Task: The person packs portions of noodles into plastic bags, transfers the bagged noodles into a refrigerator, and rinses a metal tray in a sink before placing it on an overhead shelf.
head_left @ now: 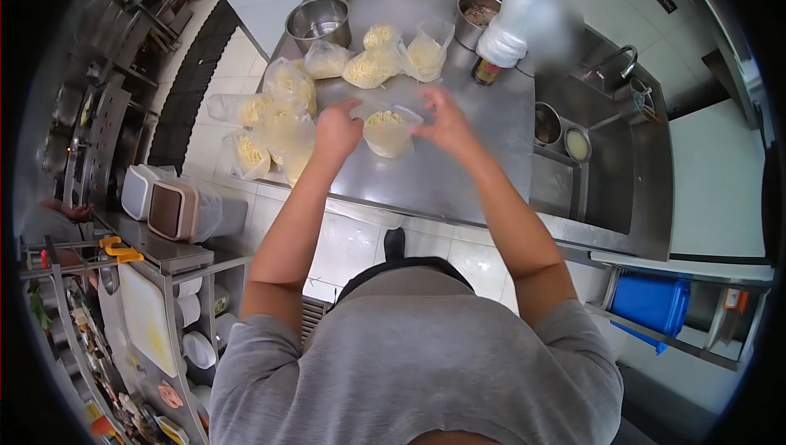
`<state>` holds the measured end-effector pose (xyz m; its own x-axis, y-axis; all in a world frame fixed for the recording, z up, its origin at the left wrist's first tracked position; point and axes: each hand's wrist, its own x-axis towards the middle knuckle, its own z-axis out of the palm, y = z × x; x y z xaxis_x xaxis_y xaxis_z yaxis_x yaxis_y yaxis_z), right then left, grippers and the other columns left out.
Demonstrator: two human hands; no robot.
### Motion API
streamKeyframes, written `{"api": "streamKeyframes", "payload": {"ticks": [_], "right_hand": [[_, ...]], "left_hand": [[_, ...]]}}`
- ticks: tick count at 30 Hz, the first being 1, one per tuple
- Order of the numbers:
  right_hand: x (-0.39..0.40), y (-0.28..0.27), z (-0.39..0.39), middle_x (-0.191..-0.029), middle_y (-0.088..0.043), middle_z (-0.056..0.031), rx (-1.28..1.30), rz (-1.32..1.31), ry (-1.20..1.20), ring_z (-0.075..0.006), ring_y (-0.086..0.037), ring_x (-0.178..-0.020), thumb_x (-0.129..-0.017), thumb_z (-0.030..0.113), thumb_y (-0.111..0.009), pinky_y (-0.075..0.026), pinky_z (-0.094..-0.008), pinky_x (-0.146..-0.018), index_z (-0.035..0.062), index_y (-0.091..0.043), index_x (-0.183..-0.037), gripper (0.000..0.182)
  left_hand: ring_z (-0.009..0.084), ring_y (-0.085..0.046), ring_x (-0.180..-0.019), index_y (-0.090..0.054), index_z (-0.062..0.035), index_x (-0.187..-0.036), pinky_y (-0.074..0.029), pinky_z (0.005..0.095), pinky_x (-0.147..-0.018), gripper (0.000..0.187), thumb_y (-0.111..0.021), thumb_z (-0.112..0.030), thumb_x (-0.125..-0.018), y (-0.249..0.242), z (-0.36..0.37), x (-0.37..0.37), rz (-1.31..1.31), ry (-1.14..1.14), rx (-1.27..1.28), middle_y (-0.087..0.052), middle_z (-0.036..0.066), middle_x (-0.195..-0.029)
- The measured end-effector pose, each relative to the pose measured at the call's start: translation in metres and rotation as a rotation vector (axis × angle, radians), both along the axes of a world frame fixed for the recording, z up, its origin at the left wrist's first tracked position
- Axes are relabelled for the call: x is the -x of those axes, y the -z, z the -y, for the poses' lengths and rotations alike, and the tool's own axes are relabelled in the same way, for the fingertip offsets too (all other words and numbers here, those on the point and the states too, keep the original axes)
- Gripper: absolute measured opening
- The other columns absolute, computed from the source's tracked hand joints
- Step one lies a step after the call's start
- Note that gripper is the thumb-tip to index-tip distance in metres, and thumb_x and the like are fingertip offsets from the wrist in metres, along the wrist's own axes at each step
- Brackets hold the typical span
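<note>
A clear plastic bag of pale noodles stands on the steel table in front of me, its mouth spread open. At its left edge is my left hand, fingers curled together at the plastic; what they pinch is too small to make out. On the right side my right hand has its fingers apart, with the thumb close to the bag's rim. Several more filled bags are heaped to the left, and others lie behind.
An empty steel pot stands at the back left. Farther right are a pot with brown contents, a wrapped stack of plastic and a dark bottle. A sink adjoins the table. Part of another person shows at far left.
</note>
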<state>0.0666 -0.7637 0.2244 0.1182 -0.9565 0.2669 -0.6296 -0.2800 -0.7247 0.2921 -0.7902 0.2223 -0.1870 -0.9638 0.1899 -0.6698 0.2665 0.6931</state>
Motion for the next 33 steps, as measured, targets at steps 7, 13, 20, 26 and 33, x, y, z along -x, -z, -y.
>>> {"api": "streamKeyframes", "payload": {"ticks": [7, 13, 20, 26, 33], "right_hand": [[-0.038, 0.048, 0.005, -0.098, -0.064, -0.011, -0.255, 0.419, 0.042, -0.0161, -0.06, -0.084, -0.071, 0.019, -0.075, -0.048, -0.0311, -0.073, -0.0003, -0.061, -0.102, 0.039], [-0.031, 0.059, -0.033, -0.08, -0.066, -0.0062, -0.278, 0.613, 0.219, -0.0107, -0.057, -0.073, -0.074, 0.018, -0.073, -0.048, -0.028, -0.069, 0.0018, -0.064, -0.09, 0.025], [0.026, 0.014, -0.168, -0.093, -0.063, -0.0068, -0.132, 0.547, 0.515, -0.0149, -0.059, -0.086, -0.078, 0.012, -0.063, -0.047, -0.029, -0.077, 0.0047, -0.06, -0.101, 0.024], [0.017, 0.064, -0.408, -0.089, -0.064, -0.0127, -0.417, 0.275, 1.327, -0.0273, -0.061, -0.086, -0.071, 0.017, -0.059, -0.048, -0.0349, -0.076, 0.0069, -0.063, -0.096, 0.027], [-0.208, 0.175, -0.639, -0.079, -0.065, -0.0148, -0.927, 0.455, 1.756, -0.0283, -0.063, -0.076, -0.069, 0.027, -0.062, -0.049, -0.0386, -0.071, 0.0071, -0.067, -0.081, 0.024]], "left_hand": [[0.0179, -0.064, -0.074, -0.049, -0.003, -0.125, -0.051, 0.0285, -0.061, 0.052, -0.062, -0.003, -0.074, -0.038, -0.012, -0.006, -0.569, 0.068, -0.348, -0.059, 0.013, -0.109], [0.021, -0.055, -0.099, -0.043, -0.0047, -0.128, -0.045, 0.0346, -0.083, 0.066, -0.075, -0.02, -0.071, 0.012, -0.037, 0.01, -0.163, 0.247, -0.094, -0.049, 0.012, -0.125], [0.02, -0.059, -0.08, -0.064, -0.0025, -0.087, -0.046, 0.0328, -0.078, 0.017, -0.068, -0.003, -0.07, 0.008, 0.0, 0.04, -0.105, 0.448, -0.179, -0.065, 0.009, -0.085], [0.018, -0.057, -0.077, -0.059, 0.0001, -0.087, -0.046, 0.0301, -0.074, 0.01, -0.059, -0.007, -0.08, -0.041, 0.022, 0.058, 0.378, 0.806, -0.112, -0.061, 0.008, -0.081], [0.0251, -0.059, -0.094, -0.055, 0.0025, -0.109, -0.044, 0.0336, -0.085, 0.026, -0.056, -0.011, -0.086, -0.065, -0.232, 0.175, -0.061, 1.57, -0.079, -0.062, 0.015, -0.102]]}}
